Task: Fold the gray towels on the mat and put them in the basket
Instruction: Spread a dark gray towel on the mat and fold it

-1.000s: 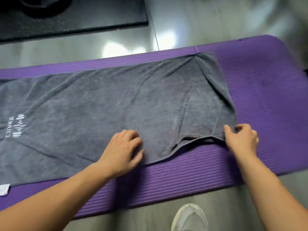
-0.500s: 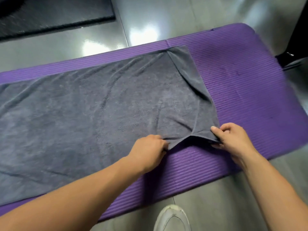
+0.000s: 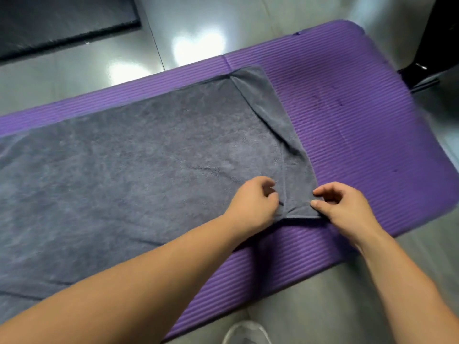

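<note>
The gray towel point(image 3: 149, 182) is spread flat along the purple mat point(image 3: 360, 132), w/ its near R corner held btwn both hands at the mat's near side. That corner is pinched by the right hand point(image 3: 347, 209): thumb point(image 3: 316, 204) and forefinger tips are pressed together on the cloth edge, the other fingers curled behind. Just L of it, the near hem is gripped by the left hand point(image 3: 253, 202), its fingers point(image 3: 269, 188) curled in over the cloth. Only a narrow strip of towel is left btwn the two hands.

Towel look: dark gray, soft nap w/ lighter brushed patches. A narrow flap is folded over along the R end, from far corner to near corner, and a stitched seam line is seen beside it. The hem btwn the hands is slightly lifted, w/ shadow thrown on the mat below. The L end is cut off by the frame edge.

Vs 0.5 s ago: the left hand has been shifted R along the near hem, so the gap to the right hand is much smaller. The raised arch of hem seen then is reduced to a small tuck. The right hand's pinch on the corner is kept. Vs 1 s ago, the left hand was laid farther L, on top of the cloth.

A white shoe point(image 3: 246, 333) is seen at the bottom edge on the gray floor point(image 3: 323, 306).
</note>
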Tool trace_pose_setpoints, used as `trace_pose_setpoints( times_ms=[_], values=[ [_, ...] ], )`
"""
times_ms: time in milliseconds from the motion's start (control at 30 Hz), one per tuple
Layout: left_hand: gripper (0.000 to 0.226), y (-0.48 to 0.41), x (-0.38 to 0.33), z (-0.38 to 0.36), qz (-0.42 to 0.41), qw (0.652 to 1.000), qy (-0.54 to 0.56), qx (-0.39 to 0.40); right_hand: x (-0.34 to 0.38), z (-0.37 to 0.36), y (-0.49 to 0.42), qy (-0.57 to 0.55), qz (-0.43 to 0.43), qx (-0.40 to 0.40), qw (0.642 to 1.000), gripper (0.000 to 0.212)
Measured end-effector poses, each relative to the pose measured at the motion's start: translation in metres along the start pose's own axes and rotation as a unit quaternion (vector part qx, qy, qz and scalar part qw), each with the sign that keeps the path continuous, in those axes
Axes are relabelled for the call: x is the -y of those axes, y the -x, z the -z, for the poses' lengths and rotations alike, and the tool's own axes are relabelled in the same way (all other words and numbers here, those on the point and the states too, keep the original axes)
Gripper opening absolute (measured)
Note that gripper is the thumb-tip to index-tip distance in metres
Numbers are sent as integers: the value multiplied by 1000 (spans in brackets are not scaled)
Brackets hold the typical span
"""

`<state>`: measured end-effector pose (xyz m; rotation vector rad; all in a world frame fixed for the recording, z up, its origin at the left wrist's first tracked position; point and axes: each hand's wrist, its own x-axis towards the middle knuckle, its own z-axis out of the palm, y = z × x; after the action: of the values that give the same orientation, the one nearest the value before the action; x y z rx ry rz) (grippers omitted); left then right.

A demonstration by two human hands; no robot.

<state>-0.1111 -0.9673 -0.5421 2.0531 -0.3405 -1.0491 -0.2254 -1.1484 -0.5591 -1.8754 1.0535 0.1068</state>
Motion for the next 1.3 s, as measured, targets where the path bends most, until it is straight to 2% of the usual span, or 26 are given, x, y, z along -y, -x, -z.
trace_pose_setpoints(
  times_ms=[133,167,267,400,467,600,800,967,1100,1200,1233,1300],
  values=[
    [8,-25,-28,-23,122,980,155,6,-4,7,2,-47,13,18,999,24],
    [14,-29,-31,-25,138,973,185,19,-4,9,2,-47,16,21,999,24],
    [15,-39,-30,-23,152,956,245,46,-2,9,2,-29,27,26,999,23],
    [17,-47,-25,-10,172,891,416,56,3,5,1,34,38,14,999,21],
    [17,-52,-24,-7,165,882,439,53,4,4,0,60,38,12,997,23],
    [19,-47,-17,-6,141,923,357,22,3,6,0,101,42,18,994,25],
    [20,-59,-23,0,153,933,322,-47,0,5,-4,152,31,49,987,26],
    [23,-68,-21,2,131,963,212,-101,2,8,-3,169,22,63,983,27],
    [18,-60,-12,1,52,986,100,-125,6,6,-1,218,19,51,974,27],
    [8,-44,-7,13,-21,988,-33,-149,15,-3,5,219,88,-28,971,18],
    [6,-36,-3,19,-53,984,-81,-149,19,-8,8,200,117,-36,972,15],
    [15,-17,13,30,-102,973,-179,-103,20,-20,15,174,166,-3,971,15]
  ],
)
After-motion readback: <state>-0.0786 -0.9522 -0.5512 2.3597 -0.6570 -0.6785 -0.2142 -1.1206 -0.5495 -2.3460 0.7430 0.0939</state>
